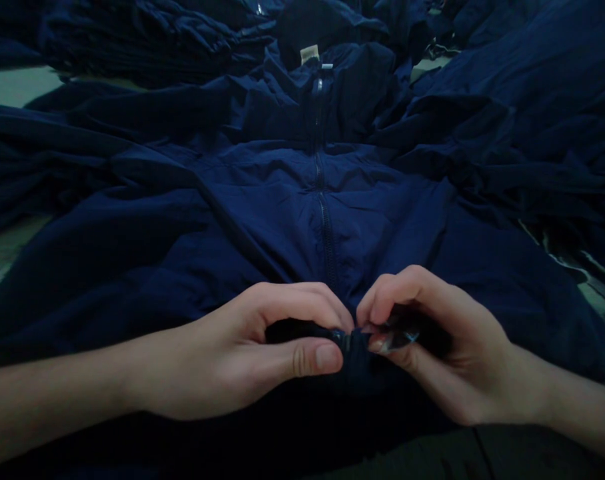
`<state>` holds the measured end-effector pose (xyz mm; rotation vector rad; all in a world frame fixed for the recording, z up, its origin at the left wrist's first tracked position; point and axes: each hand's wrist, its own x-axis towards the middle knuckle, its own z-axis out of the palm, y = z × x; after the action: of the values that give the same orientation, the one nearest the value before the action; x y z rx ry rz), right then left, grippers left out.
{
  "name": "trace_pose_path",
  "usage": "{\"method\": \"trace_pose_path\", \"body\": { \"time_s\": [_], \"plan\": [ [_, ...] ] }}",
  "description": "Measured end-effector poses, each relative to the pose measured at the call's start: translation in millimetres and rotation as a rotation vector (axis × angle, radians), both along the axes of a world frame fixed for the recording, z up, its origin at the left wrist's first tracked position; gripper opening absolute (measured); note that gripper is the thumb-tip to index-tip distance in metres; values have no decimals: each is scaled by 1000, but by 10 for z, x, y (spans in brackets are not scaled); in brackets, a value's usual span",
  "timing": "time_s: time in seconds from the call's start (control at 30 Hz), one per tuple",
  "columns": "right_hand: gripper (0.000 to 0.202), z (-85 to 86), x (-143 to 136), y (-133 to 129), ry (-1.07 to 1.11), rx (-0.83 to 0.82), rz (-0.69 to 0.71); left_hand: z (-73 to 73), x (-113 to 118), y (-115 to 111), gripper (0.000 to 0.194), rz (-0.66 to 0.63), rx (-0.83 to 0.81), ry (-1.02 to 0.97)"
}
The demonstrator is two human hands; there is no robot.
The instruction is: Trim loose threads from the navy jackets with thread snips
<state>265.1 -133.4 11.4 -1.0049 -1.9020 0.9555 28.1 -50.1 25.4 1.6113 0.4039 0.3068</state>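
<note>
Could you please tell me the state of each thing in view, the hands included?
Navy jacket: spread out front up, wrinkled.
Zipper: closed along the visible front.
Pale label: sticking up at the collar.
Other dark garments: crumpled, beyond the jacket.
Left hand: pinching the jacket's lower edge.
Right hand: curled, fingers closed around a shiny item.
Shiny item: held, too dark to identify.

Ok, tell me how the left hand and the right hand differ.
The left hand pinches the jacket, while the right hand holds a small shiny thing, too unclear to name. The left hand's thumb lies nearly level; the right hand's slants up and leftward toward its curled fingers. Both hands are bare and close together, below the visible zip.
</note>
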Motion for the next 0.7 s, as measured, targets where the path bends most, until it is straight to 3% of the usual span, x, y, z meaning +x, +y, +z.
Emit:
{"method": "trace_pose_path", "body": {
  "time_s": [0.13,0.23,0.47,0.7],
  "plan": [
    [20,9,-36,53,32,175,-90,-45,-3,1,7,81,-83,-133],
    [23,12,-48,64,31,227,-130,-50,-15,7,16,12,-176,-138],
    [28,37,-24,26,48,226,-66,-59,-2,8,11,44,-154,-113],
    [16,112,14,5,-175,333,38,-40,8,-2,10,31,-103,-53]
  ]
}}
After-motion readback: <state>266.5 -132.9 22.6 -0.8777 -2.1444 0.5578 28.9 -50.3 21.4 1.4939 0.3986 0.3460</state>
